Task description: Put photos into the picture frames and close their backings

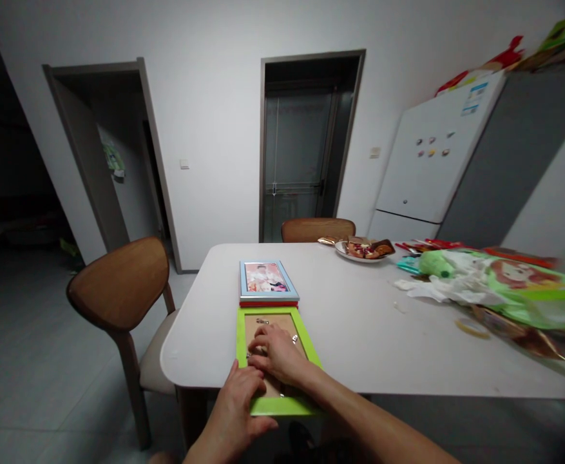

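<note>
A lime-green picture frame (310,341) lies face down at the table's front edge, its brown backing board (253,332) facing up. Small metal clips sit around the board, one of them a clip (294,339) on the right side. My left hand (236,399) grips the frame's lower left corner, fingers on top and thumb by the bottom edge. Reaching across the board, my right hand (277,353) has its fingers bent at the left side, beside another clip; the fingertips are partly hidden. Just beyond lies a light-blue picture frame (268,299) with a pink picture, stacked on something red.
On the white table (359,328) stand a plate of food (364,251) at the back and a heap of green packaging (518,277) and tissues at the right. A tape ring (472,328) lies nearer. A wooden chair (122,290) stands at the left.
</note>
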`<state>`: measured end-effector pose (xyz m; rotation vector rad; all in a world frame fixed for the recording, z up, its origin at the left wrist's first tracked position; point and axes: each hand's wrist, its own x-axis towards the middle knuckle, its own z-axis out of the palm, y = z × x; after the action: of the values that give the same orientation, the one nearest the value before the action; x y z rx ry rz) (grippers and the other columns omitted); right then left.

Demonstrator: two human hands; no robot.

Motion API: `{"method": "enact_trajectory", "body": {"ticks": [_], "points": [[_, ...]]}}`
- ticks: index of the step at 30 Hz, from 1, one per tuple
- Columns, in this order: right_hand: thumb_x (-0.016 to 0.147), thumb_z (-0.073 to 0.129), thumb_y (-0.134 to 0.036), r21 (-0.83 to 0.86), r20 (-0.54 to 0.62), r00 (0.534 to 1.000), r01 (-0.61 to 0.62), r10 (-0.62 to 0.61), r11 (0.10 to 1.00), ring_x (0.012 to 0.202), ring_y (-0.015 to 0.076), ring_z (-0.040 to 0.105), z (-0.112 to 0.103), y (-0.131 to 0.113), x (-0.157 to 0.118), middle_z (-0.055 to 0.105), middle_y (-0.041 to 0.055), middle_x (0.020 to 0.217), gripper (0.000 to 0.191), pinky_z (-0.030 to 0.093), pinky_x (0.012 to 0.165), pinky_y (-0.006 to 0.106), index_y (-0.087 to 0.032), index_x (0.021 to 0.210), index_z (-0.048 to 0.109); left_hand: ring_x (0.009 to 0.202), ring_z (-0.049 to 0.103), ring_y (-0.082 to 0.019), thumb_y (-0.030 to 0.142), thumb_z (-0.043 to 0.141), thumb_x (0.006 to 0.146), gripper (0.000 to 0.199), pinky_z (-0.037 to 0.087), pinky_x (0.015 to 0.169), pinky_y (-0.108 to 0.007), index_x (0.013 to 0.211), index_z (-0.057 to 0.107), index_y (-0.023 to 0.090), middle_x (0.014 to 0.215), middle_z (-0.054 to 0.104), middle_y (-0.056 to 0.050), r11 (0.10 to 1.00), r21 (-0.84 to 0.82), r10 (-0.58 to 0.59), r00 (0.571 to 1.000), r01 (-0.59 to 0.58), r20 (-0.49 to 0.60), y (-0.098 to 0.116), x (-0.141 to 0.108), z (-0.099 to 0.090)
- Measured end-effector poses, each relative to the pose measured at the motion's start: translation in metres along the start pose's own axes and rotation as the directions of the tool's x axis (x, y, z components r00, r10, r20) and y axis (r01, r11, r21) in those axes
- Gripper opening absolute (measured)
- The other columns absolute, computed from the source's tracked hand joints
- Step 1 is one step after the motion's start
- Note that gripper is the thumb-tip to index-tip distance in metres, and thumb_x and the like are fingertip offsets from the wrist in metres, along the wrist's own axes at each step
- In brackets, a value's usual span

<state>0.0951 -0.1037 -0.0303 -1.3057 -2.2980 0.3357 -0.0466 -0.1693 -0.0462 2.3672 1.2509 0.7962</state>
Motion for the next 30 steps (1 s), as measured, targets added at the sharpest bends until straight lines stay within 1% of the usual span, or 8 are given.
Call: {"method": "enact_trajectory", "body": {"ticks": [3,8,13,15,17,20,24,30], "points": [[0.068,0.058,-0.035,-0.029,-0.004,0.999,-0.053,0.053,0.998,0.087,0.0174,0.046,0.001,-0.004,0.005,0.056,0.0023,0.086,0.015,0.031,0.075,0.028,-0.023,0.075,0.065,0.101,0.050,-0.024,0.033,0.072,0.052,0.032,0.021,0.097,-0.049,0.076,0.055,0.020,0.104,0.058,-0.008,1.000,-0.025,-0.016,1.000,0.016,0.003,0.001,-0.001,0.000],[0.070,0.055,-0.029,-0.081,-0.060,0.995,-0.079,0.074,0.994,0.085,0.0175,0.047,0.008,-0.006,0.007,0.056,0.0041,0.085,0.013,0.032,0.073,0.026,-0.021,0.075,0.064,0.097,0.053,-0.021,0.026,0.070,0.054,0.025,0.019,0.099,-0.047,0.072,0.054,0.020,0.098,0.061,-0.005,0.998,-0.049,-0.041,0.999,0.041,-0.005,0.002,-0.002,-0.002],[0.070,0.052,-0.022,-0.095,-0.084,0.985,-0.160,0.152,0.983,0.082,0.0173,0.050,0.012,-0.004,0.014,0.057,0.0070,0.084,0.013,0.035,0.073,0.025,-0.016,0.074,0.062,0.095,0.054,-0.020,0.020,0.069,0.053,0.031,0.020,0.099,-0.047,0.080,0.054,0.020,0.097,0.061,-0.004,0.999,-0.038,-0.034,0.999,0.034,-0.005,0.004,-0.003,-0.004],[0.070,0.052,-0.024,-0.029,-0.042,0.991,-0.128,0.127,0.991,0.081,0.0170,0.050,0.006,-0.002,0.014,0.058,0.0068,0.082,0.014,0.036,0.073,0.025,-0.016,0.074,0.063,0.094,0.054,-0.020,0.021,0.068,0.054,0.025,0.020,0.098,-0.047,0.074,0.053,0.020,0.097,0.061,-0.004,0.998,-0.032,-0.048,0.999,0.048,0.005,0.006,-0.002,-0.005],[0.070,0.053,-0.025,0.059,-0.002,0.999,-0.044,0.044,0.997,0.083,0.0170,0.050,-0.005,0.003,0.008,0.059,0.0056,0.083,0.017,0.037,0.075,0.026,-0.017,0.079,0.064,0.093,0.054,-0.019,0.021,0.067,0.054,0.022,0.021,0.098,-0.047,0.070,0.053,0.020,0.097,0.061,-0.004,0.998,-0.029,-0.060,0.998,0.061,0.016,0.008,-0.002,-0.007],[0.065,0.055,-0.017,0.145,0.075,0.994,0.064,-0.076,0.987,0.089,0.0170,0.048,-0.022,0.012,-0.009,0.058,0.0040,0.091,0.022,0.035,0.082,0.028,-0.021,0.085,0.064,0.093,0.054,-0.019,0.019,0.066,0.054,0.023,0.020,0.099,-0.047,0.072,0.052,0.020,0.097,0.061,-0.003,0.997,-0.025,-0.066,0.998,0.067,0.021,0.009,-0.002,-0.009],[0.054,0.054,-0.005,0.176,0.234,0.968,0.046,-0.087,0.983,0.102,0.0178,0.043,-0.033,0.021,-0.033,0.050,0.0021,0.109,0.033,0.032,0.088,0.029,-0.025,0.076,0.067,0.096,0.053,-0.018,0.019,0.066,0.055,0.022,0.020,0.099,-0.045,0.071,0.052,0.020,0.099,0.060,-0.003,0.998,-0.028,-0.059,0.998,0.059,0.025,0.007,-0.003,-0.008],[0.056,0.065,-0.018,0.150,0.239,0.966,0.068,-0.103,0.986,0.101,0.0193,0.041,-0.033,0.016,-0.040,0.049,0.0007,0.110,0.018,0.032,0.087,0.031,-0.027,0.071,0.069,0.094,0.054,-0.018,0.018,0.068,0.053,0.024,0.020,0.100,-0.044,0.071,0.051,0.020,0.097,0.061,-0.003,0.998,-0.026,-0.058,0.998,0.058,0.021,0.005,-0.003,-0.008]]}}
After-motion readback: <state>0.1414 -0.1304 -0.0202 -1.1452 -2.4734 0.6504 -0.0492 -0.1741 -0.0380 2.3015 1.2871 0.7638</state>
